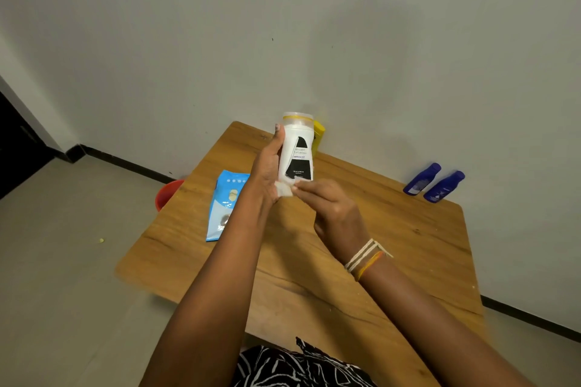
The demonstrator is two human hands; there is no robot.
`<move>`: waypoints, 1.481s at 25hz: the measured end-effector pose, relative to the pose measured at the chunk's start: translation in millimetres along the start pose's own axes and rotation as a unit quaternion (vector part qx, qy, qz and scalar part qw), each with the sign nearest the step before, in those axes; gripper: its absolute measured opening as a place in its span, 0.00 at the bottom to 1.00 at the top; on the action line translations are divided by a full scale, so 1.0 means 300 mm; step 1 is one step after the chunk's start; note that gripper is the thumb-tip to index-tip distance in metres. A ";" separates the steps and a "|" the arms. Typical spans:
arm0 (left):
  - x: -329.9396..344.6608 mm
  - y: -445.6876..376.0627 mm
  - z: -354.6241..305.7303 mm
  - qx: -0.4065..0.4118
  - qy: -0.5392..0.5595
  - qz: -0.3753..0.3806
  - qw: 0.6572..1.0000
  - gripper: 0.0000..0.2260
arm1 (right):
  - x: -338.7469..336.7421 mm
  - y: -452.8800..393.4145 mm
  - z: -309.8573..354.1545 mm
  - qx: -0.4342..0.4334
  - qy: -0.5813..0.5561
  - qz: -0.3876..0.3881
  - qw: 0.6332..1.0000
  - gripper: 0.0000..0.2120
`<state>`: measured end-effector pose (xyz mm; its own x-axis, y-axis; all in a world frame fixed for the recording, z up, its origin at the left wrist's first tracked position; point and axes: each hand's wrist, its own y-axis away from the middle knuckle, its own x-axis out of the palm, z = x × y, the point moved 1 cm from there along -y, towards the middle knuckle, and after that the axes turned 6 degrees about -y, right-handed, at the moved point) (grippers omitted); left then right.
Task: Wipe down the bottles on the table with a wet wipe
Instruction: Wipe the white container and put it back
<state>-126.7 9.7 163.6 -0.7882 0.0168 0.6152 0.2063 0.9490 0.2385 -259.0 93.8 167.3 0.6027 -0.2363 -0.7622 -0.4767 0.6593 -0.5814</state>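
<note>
Red bucket (pixel 166 193): on the floor, at the left edge of the worktop (pixel 393 248), partly hidden by it.
Blue wipe pack (pixel 227 206): flat on the worktop, left of the raised arms, one end partly behind the left forearm.
Left hand (pixel 267 166): raised above the worktop, fingers curled around the left side of the white bottle (pixel 297 151), gripping it.
White bottle: held upright in the air over the worktop centre, black-and-white label toward the camera, yellow band under the cap.
Wet wipe (pixel 284 190): small white wad at the bottle's lower end, between the two hands, touching the bottle base.
Right hand (pixel 333 214): fingertips pinched shut on the wet wipe, pressing it against the bottle bottom; string bands on the wrist.
Yellow bottle (pixel 318 138): on the worktop at the far edge, just behind the white bottle, mostly hidden.
Two blue bottles (pixel 434 182): upright side by side at the far right corner of the worktop, well apart from the hands.
</note>
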 end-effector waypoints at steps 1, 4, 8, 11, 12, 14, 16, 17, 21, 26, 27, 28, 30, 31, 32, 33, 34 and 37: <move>-0.002 0.000 -0.003 0.001 -0.003 0.000 1.000 0.25 | -0.011 0.014 0.000 0.003 -0.016 0.008 1.000 0.17; -0.003 -0.013 -0.012 0.012 -0.002 0.001 1.000 0.24 | -0.073 -0.046 -0.026 0.140 -0.119 -0.128 0.975 0.16; -0.004 -0.023 0.006 0.002 0.008 0.013 1.000 0.22 | -0.121 -0.241 -0.069 0.298 -0.258 -0.220 0.892 0.17; 0.000 -0.032 0.015 -0.006 0.029 0.030 0.999 0.22 | -0.107 -0.312 -0.075 0.253 -0.136 -0.151 0.946 0.13; 0.002 -0.036 0.015 -0.005 0.037 0.035 0.999 0.22 | -0.101 -0.321 -0.081 0.225 -0.076 -0.123 0.964 0.11; 0.000 -0.044 0.012 -0.002 0.049 0.047 0.998 0.23 | -0.083 -0.333 -0.085 0.187 -0.015 -0.098 0.977 0.09; -0.004 -0.046 0.008 -0.003 0.058 0.054 0.997 0.24 | -0.055 -0.334 -0.069 0.161 -0.006 -0.084 0.983 0.09; -0.007 -0.048 0.004 -0.004 0.062 0.054 0.997 0.24 | -0.038 -0.327 -0.057 0.148 0.002 -0.073 0.986 0.09; -0.031 -0.058 -0.015 -0.005 0.077 0.043 0.996 0.25 | 0.041 -0.243 -0.023 0.072 0.038 -0.070 0.994 0.09; -0.057 -0.073 -0.028 0.000 0.019 0.005 1.000 0.25 | 0.041 -0.111 -0.017 -0.072 0.000 0.004 0.997 0.10; -0.054 -0.074 -0.027 0.004 0.023 0.004 1.000 0.24 | 0.019 -0.129 -0.032 -0.057 -0.020 -0.022 0.998 0.09; -0.047 -0.074 -0.023 0.009 0.031 0.009 0.999 0.24 | -0.004 -0.165 -0.051 -0.021 -0.037 -0.070 0.997 0.08; -0.029 -0.070 -0.017 0.009 0.044 0.019 0.999 0.24 | -0.040 -0.262 -0.090 0.064 -0.033 -0.166 0.984 0.09; -0.022 -0.069 -0.017 0.009 0.048 0.024 0.999 0.25 | -0.042 -0.301 -0.097 0.088 -0.022 -0.179 0.980 0.08; -0.018 -0.068 -0.020 0.010 0.052 0.032 0.998 0.24 | -0.029 -0.320 -0.094 0.097 -0.017 -0.172 0.980 0.07; -0.016 -0.067 -0.024 0.009 0.056 0.040 0.998 0.24 | -0.010 -0.316 -0.082 0.090 -0.011 -0.157 0.983 0.07; -0.020 -0.067 -0.029 0.005 0.055 0.043 0.998 0.24 | 0.014 -0.289 -0.066 0.072 -0.004 -0.139 0.988 0.07; -0.033 -0.066 -0.031 -0.009 0.006 0.021 1.000 0.23 | 0.066 -0.139 -0.023 -0.009 -0.005 -0.050 0.999 0.11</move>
<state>-117.5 -12.3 159.7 -0.7710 0.0533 0.6346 0.2508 0.9414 0.2257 -231.7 56.7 174.4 0.6545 -0.2931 -0.6970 -0.4254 0.6193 -0.6599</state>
